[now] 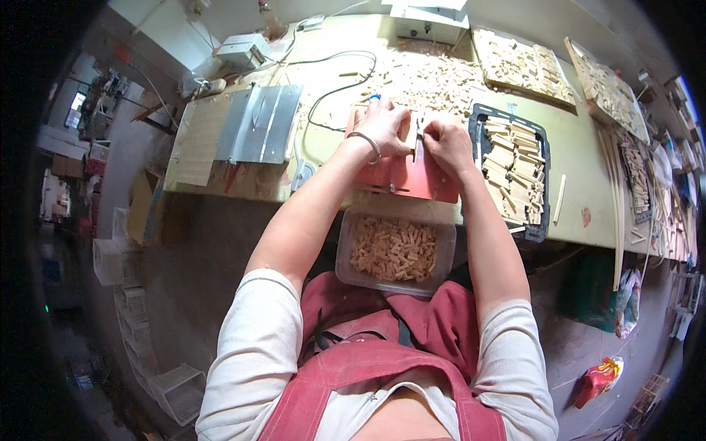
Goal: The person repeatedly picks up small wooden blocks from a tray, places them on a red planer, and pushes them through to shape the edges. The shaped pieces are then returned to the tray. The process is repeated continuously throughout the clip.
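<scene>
- Red board lies flat on the pale worktable, under the person's two hands and reaching a little nearer the body than both.
- Left hand is bent over the far left part of the board, its thumb pointing inward; from where I stand I cannot tell how far its fingers are open, or whether they grip anything.
- Right hand sits just beside it, thumb and fingertips drawn together above the board; whatever may be between them is too small for me to make out.
- Right of the right hand, a black tray holds a jumble of pale wooden strips, with a single stick lying beyond its right side.
- Below the hands, nearer the body, a clear plastic box holds many short wooden pieces.
- Beyond the hands, small wooden bits are scattered over the table.
- Left of the left hand, past a dark cable, lies a grey metal plate.
</scene>
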Motion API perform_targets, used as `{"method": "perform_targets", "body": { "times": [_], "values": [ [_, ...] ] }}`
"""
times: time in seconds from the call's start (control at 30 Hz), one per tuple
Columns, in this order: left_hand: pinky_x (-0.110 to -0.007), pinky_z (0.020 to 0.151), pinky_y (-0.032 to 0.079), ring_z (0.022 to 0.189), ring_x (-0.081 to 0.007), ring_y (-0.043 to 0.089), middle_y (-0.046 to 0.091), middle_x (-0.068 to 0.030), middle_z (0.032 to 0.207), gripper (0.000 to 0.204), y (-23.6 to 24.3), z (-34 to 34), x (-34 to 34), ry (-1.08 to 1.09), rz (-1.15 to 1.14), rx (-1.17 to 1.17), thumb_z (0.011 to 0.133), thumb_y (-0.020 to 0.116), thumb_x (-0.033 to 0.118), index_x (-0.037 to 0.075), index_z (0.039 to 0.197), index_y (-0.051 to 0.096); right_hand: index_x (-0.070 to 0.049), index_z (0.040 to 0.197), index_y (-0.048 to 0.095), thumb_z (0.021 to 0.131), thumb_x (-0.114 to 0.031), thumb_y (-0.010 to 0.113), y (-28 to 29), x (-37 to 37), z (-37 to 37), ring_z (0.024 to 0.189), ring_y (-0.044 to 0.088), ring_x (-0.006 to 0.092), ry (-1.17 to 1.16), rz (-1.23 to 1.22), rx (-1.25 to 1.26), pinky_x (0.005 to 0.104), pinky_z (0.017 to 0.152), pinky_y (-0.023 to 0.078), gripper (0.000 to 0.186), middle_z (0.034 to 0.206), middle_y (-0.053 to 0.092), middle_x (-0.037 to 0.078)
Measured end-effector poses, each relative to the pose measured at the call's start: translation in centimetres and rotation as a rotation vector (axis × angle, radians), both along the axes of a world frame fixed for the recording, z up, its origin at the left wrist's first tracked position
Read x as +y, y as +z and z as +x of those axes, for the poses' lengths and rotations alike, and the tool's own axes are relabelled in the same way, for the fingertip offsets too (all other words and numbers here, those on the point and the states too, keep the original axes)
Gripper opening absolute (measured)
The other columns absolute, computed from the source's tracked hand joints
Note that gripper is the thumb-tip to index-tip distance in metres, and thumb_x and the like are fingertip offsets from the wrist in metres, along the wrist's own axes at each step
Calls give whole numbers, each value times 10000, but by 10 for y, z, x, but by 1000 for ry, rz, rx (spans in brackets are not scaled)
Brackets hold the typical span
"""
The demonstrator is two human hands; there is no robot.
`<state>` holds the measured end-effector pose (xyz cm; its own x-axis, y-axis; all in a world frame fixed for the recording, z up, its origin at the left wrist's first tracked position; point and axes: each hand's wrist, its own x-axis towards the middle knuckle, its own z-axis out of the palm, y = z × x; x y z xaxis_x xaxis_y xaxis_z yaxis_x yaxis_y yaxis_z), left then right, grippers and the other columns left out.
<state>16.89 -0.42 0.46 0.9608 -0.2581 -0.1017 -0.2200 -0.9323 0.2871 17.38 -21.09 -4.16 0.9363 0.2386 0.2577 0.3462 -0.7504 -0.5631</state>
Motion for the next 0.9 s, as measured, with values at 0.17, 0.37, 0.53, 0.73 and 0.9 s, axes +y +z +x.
{"method": "perform_targets", "body": {
  "times": [0.17, 0.37, 0.53, 0.73, 0.9],
  "values": [
    [-584, 1164, 306, 1370, -379, 458, 543, -149, 1383, 672, 13, -44, -9, -12, 65, -56, 666, 874, 453, 184, 1248, 676, -114, 873, 762, 950, -284, 766, -10, -19, 17, 773, 736, 313, -256, -52, -333, 438, 736, 564, 187, 831, 756, 122],
    [-636, 1218, 195, 1393, -380, 448, 508, -159, 1374, 595, 22, -131, -12, -172, 38, -199, 646, 854, 311, 142, 1176, 642, -91, 881, 737, 940, -233, 749, 19, -89, -1, 769, 727, 339, -514, 218, -270, 453, 714, 567, 154, 854, 744, 125],
    [-615, 1258, 172, 1513, -349, 382, 489, -140, 1479, 609, 24, -213, -12, -325, 55, -223, 652, 865, 275, 153, 1200, 628, -50, 883, 741, 956, -227, 750, 16, -184, -21, 743, 735, 324, -676, 294, -413, 431, 692, 562, 191, 806, 752, 142],
    [-549, 1220, 280, 1469, -363, 421, 476, -176, 1507, 675, -56, -291, 16, 269, -103, -218, 768, 824, 250, 94, 1382, 591, -43, 957, 795, 907, -159, 661, -13, -258, -63, 858, 780, 292, -419, 79, 188, 406, 806, 597, 184, 911, 792, 175],
    [-485, 1157, 442, 1359, -416, 548, 521, -214, 1497, 742, -170, -327, 78, 745, -516, -35, 931, 768, 241, 1, 1543, 424, -37, 1024, 779, 882, -171, 694, -39, -229, -79, 1010, 757, 337, -304, -115, 366, 445, 914, 592, 213, 1044, 784, 179]
  ]
}}
